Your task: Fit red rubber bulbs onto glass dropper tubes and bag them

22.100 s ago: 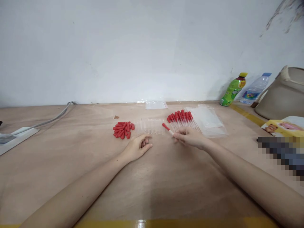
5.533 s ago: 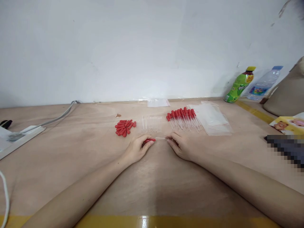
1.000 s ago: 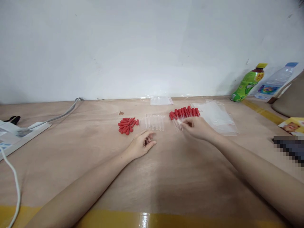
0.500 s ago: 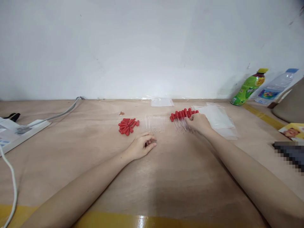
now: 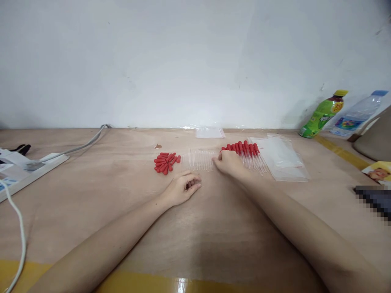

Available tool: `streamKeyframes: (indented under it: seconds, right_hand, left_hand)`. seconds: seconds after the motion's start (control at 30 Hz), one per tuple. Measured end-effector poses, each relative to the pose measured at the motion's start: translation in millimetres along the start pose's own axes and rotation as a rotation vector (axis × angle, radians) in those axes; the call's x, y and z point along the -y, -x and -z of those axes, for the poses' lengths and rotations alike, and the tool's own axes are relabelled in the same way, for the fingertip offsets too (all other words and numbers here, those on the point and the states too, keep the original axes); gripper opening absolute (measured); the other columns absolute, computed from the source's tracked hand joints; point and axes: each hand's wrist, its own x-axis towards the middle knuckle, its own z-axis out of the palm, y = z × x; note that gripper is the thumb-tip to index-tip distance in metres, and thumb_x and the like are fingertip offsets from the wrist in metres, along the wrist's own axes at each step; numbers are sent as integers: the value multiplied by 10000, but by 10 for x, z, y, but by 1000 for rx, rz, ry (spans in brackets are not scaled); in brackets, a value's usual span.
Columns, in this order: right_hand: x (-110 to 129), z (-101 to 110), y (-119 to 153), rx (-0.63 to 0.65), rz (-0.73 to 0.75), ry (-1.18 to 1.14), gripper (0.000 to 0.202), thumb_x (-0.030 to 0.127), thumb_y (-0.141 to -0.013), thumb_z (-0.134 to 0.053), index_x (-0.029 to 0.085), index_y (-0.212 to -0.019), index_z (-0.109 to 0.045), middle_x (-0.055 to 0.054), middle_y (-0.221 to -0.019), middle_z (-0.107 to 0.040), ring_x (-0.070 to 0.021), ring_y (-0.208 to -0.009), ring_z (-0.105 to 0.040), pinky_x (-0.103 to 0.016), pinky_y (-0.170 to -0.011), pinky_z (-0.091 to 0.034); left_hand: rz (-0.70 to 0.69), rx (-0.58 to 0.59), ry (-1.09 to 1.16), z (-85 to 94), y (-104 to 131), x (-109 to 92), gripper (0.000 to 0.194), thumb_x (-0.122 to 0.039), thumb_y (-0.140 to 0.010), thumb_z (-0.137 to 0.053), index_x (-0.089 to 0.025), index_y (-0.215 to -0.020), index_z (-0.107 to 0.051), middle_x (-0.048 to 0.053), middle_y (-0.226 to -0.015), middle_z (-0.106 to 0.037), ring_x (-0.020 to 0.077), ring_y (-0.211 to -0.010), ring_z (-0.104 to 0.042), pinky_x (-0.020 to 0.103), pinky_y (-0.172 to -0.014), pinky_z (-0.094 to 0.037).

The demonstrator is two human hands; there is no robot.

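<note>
My left hand [image 5: 183, 188] rests on the table with loosely curved fingers, thumb apart from them, holding nothing. Just beyond it lies a row of clear dropper tubes [image 5: 198, 160], side by side. My right hand [image 5: 229, 162] is at the right end of this row, its thumb and fingertips closed together on the endmost tube; the grip is partly hidden. To the left of the tubes sits a pile of red rubber bulbs [image 5: 165, 162]. Several droppers with red bulbs fitted [image 5: 249, 150] lie in a row to the right, partly behind my right hand.
Clear plastic bags [image 5: 282, 156] lie right of the droppers, and another small bag [image 5: 210, 132] is by the wall. A green bottle [image 5: 324, 114] and a water bottle [image 5: 356, 114] stand at the back right. A power strip [image 5: 36, 173] with cables lies left.
My right hand has moved left from the fitted droppers to the right end of the clear tubes, uncovering more droppers. My left hand has stayed in place. The view has shifted slightly.
</note>
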Motion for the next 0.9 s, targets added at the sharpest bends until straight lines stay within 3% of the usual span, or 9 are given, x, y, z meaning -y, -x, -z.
streamKeyframes:
  seconds: [0.2,0.3,0.47,0.63,0.73,0.9]
  right_hand:
    - [137,-109,-273,120,-64,-14,350,298,-729,-526,65,-967,-634,-208,-928,-636,-273,-833,-613,-317,-647,-453]
    - [122,-131,-318,145,-73,-22,344,250,-712,-527,63,-980,-632,-208,-943,-635,-269,-824,-619,-310,-641,-457]
    - [125,-87,-263,132,-66,-22,317,236,-730,-493,76,-967,-629,-195,-940,-637,-263,-832,-615,-298,-632,-448]
    - [119,96,28,51,-29,15,277,248,-801,-399,99,-901,-609,-166,-863,-636,-252,-798,-600,-295,-605,-410]
    - [11,159,283,-91,140,82,274,249,-854,-334,103,-870,-565,-132,-778,-619,-208,-684,-574,-277,-566,-366]
    - [-222,175,670,-230,452,111,215,219,-877,-337,138,-793,-518,-87,-753,-588,-174,-672,-517,-264,-601,-333]
  left_hand:
    - [70,-381,-445,186,-48,253,130,-251,-780,-525,-159,-746,-609,54,-749,-531,187,-765,-488,316,-707,-409]
    - [166,-468,-636,310,-97,400,133,-280,-747,-557,-167,-725,-623,66,-779,-539,212,-782,-469,344,-713,-371]
    - [221,-444,-782,358,-186,512,211,-384,-734,-575,-187,-700,-643,77,-822,-538,248,-846,-451,369,-716,-299]
    - [240,-385,-777,312,-248,566,223,-386,-737,-566,-184,-697,-652,81,-839,-526,250,-861,-449,377,-725,-278]
    - [236,-408,-752,291,-257,598,222,-368,-746,-555,-181,-681,-655,77,-832,-533,249,-865,-453,380,-739,-276]
    - [247,-508,-711,288,-248,569,210,-361,-746,-555,-187,-713,-667,69,-803,-538,251,-860,-462,376,-735,-288]
